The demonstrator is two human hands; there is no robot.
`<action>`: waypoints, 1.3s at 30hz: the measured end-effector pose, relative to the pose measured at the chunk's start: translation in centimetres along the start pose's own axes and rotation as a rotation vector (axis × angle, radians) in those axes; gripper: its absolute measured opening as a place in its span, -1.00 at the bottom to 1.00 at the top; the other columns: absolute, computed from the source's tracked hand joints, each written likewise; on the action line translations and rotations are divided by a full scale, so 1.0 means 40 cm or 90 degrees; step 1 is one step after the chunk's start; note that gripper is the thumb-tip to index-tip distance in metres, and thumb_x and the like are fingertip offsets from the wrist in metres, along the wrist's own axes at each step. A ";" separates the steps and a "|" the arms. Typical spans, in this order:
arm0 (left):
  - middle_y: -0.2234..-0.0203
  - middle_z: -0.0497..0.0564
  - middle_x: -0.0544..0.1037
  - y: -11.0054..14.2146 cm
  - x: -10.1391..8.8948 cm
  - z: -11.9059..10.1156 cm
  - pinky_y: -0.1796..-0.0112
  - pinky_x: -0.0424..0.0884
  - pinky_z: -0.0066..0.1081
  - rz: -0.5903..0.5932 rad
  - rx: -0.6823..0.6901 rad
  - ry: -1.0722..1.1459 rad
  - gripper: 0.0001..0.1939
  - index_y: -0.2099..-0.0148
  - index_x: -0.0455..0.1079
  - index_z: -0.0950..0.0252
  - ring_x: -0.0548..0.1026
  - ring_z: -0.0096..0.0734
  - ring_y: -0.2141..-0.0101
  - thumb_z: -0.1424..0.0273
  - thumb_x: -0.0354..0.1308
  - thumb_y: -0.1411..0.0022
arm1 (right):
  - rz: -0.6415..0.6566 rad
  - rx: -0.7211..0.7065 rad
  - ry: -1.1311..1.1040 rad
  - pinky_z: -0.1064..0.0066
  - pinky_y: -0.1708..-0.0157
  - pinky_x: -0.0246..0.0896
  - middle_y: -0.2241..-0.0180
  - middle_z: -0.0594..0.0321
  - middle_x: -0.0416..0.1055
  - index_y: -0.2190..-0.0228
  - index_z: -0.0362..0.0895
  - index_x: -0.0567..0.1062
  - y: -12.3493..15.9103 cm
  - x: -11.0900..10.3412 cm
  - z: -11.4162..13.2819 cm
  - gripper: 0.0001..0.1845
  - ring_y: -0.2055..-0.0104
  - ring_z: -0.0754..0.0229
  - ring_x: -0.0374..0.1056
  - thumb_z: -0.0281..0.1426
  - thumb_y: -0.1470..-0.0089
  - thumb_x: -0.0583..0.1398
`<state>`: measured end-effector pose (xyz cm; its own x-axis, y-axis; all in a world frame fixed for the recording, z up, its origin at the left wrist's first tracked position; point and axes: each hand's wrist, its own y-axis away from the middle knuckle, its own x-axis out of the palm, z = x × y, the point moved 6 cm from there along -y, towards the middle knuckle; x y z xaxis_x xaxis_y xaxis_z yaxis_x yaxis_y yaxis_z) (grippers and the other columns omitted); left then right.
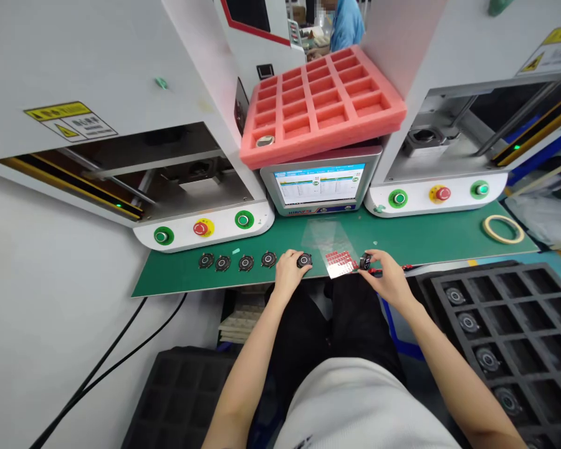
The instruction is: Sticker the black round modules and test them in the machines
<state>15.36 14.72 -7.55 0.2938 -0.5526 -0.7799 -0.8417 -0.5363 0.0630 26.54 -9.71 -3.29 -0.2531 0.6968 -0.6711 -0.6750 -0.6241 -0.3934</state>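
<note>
My left hand (288, 270) has its fingers around a round black watch body (303, 260) at the front of the green bench. Raised on edge between the thumb and fingers of my right hand (387, 278) is another watch body (365, 261). Between the hands lies a clear sheet of small red stickers (340, 263). Several more watch bodies (245, 263) form a row on the bench to the left of my left hand.
A pink foam tray (325, 134) rests above a monitor (318, 184). White machines with green and red buttons (201, 228) flank it. A tape roll (503, 229) lies at right; a black tray (514, 280) below holds several watch bodies. A co-worker in blue (347, 25) is behind.
</note>
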 end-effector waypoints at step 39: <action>0.11 0.09 0.50 -0.130 0.100 -0.100 0.01 0.41 -0.09 -0.114 -0.091 0.067 -0.72 0.07 0.42 0.36 0.47 -0.24 0.06 0.25 0.19 -0.29 | 0.352 -0.075 0.234 0.13 0.03 0.38 0.00 0.10 0.43 0.00 -0.16 0.42 -0.252 0.072 -0.154 -0.63 0.03 0.11 0.41 -0.21 -0.23 0.18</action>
<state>22.72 12.77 -8.49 0.4847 -0.4995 -0.7180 -0.7009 -0.7129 0.0228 36.88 -3.59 -5.14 -0.2734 0.1119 -0.9554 -0.4281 -0.9036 0.0167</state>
